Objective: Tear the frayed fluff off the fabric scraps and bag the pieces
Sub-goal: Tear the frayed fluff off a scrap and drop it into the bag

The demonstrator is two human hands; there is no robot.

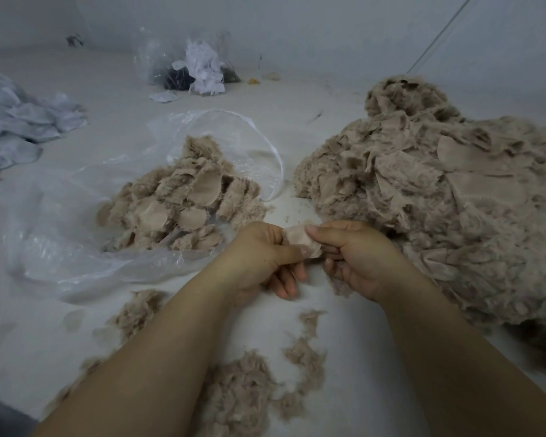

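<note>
A small beige fabric scrap (300, 240) is held between both hands at the centre of the head view. My left hand (259, 257) pinches its left edge with thumb and fingers. My right hand (353, 257) pinches its right edge, thumb on top. A large heap of beige fluffy scraps (438, 197) lies to the right of my hands. An open clear plastic bag (76, 247) lies to the left, with a smaller pile of scraps (183, 200) in its mouth. Torn-off fluff (243, 392) is scattered on the white surface below my forearms.
A pile of pale grey-white fabric (19, 127) lies at the far left. At the back stands a second clear bag (189, 64) with white and dark scraps in it. A white wall rises behind, with a thin cord (438, 36) slanting at the upper right.
</note>
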